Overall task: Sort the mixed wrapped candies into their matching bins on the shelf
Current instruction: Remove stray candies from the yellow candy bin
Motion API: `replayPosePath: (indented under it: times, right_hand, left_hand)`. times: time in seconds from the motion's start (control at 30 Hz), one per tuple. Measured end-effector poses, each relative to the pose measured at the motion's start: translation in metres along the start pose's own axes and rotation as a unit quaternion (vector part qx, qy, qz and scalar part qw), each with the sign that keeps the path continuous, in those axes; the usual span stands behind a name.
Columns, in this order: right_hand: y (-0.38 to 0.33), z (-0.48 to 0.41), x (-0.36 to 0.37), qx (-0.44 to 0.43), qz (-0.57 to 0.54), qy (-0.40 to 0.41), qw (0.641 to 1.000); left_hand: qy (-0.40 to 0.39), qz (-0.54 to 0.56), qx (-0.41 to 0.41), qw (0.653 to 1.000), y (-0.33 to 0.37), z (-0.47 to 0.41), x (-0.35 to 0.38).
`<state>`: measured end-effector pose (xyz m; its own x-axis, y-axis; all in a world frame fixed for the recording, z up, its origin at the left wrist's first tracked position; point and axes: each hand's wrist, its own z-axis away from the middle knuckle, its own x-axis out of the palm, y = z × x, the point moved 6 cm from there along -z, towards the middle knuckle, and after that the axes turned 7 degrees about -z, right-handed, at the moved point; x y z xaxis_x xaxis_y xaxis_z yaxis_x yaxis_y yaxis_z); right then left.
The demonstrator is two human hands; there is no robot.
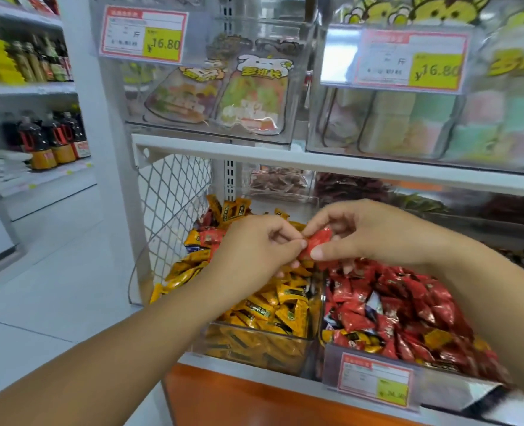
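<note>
Head camera, centre frame: left hand and right hand both pinch one red foil-wrapped candy, long axis slanting lower-left to upper-right, just above the clear plastic bin of red candies at lower right, on the right hand's side.

Upper left price tag: we read ¥16.80 on its yellow field.
Upper right price tag: we read ¥16.80 again.
Lower price tag: too blurred for us.

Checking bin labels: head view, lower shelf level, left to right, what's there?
From left: dark bottles → wire mesh panel → yellow candy bin → red candy bin. Omitted: left hand and right hand, pinching a red candy across both bins.
</note>
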<state>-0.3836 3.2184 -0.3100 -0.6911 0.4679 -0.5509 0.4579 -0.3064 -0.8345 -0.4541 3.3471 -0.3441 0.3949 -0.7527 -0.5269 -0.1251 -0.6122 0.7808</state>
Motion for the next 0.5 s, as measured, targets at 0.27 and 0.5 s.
replayPosePath:
  times: [0.27, 0.5]
  right_hand:
    - [0.031, 0.037, -0.058, 0.075, 0.151, 0.085, 0.982]
    - [0.016, 0.015, -0.059, -0.009, 0.191, 0.144, 0.971]
  left_hand:
    - [0.008, -0.106, 0.050, 0.993, 0.012, -0.010, 0.018]
    - [0.022, -0.256, 0.075, 0.963, -0.032, 0.020, -0.015]
